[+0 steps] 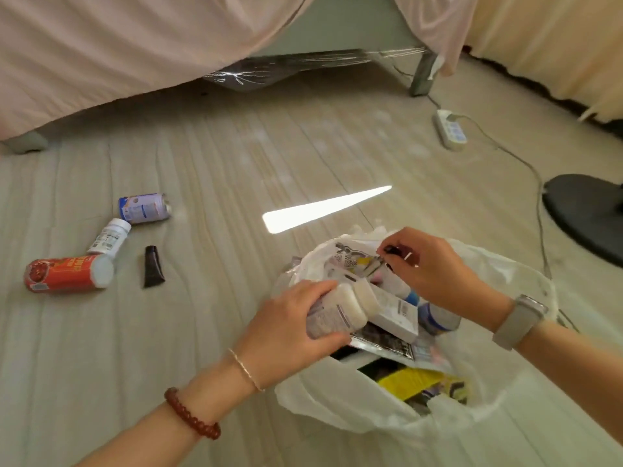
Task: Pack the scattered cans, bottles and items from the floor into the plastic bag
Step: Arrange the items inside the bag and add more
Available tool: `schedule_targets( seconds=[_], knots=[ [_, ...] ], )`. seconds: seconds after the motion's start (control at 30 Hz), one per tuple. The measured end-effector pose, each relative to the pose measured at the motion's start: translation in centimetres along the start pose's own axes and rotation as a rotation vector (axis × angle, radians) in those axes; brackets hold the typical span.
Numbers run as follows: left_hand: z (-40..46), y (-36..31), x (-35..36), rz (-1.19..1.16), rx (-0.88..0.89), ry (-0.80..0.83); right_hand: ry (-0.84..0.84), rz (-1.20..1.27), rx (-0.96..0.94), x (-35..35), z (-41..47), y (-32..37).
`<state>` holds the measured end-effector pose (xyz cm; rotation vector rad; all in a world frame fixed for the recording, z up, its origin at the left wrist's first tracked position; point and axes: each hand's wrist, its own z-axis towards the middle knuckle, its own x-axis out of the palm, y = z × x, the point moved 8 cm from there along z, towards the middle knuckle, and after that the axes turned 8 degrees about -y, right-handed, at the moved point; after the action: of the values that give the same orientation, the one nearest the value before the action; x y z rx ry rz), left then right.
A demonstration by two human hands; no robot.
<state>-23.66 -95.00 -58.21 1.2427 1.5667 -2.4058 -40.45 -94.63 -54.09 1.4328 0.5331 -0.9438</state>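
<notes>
A white plastic bag (350, 402) lies open on the floor at lower right, holding boxes, packets and a bottle. My left hand (290, 321) is shut on a white-capped bottle (340, 308) tilted over the bag's mouth. My right hand (435, 264) pinches the far edge of the bag; a small dark thing shows at its fingertips. To the left on the floor lie a blue can (145, 207), a small white bottle (109, 237), a red can (67, 274) and a black tube (153, 267).
A bed with a pink sheet (135, 45) fills the back. A power strip (450, 129) and its cable (526, 163) lie at right, beside a black fan base (586, 214). A bright sun patch (323, 208) marks the floor.
</notes>
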Motion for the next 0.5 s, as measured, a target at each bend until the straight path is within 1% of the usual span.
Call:
schedule_targets(
  seconds=[0.07, 0.1, 0.17, 0.23, 0.33, 0.4, 0.43, 0.5],
  knots=[
    [0.2, -0.6, 3.8, 0.140, 0.102, 0.141, -0.054, -0.096, 0.060, -0.7, -0.9, -3.4],
    [0.4, -0.9, 5.3, 0.186, 0.166, 0.172, -0.101, -0.134, 0.100, -1.1, -1.4, -5.0],
    [0.9, -1.8, 7.4, 0.288, 0.331, 0.148, -0.175, -0.174, 0.180, -1.7, -2.2, -7.5],
    [1.9, -2.2, 8.7, 0.365, 0.419, 0.094, -0.188, -0.205, 0.221, -1.9, -3.1, -9.1],
    [3.7, -1.7, 10.1, 0.480, 0.415, 0.077, -0.177, -0.248, 0.221, -1.9, -3.9, -10.0],
    [4.3, -0.8, 10.7, 0.561, 0.393, 0.066, -0.138, -0.355, 0.202, -1.4, -4.1, -9.8],
    [4.3, -0.4, 10.7, 0.588, 0.374, 0.059, -0.117, -0.419, 0.176, -1.1, -4.1, -9.6],
    [4.2, 0.2, 10.1, 0.630, 0.328, 0.006, -0.105, -0.450, 0.081, -0.2, -4.0, -8.5]
  ],
)
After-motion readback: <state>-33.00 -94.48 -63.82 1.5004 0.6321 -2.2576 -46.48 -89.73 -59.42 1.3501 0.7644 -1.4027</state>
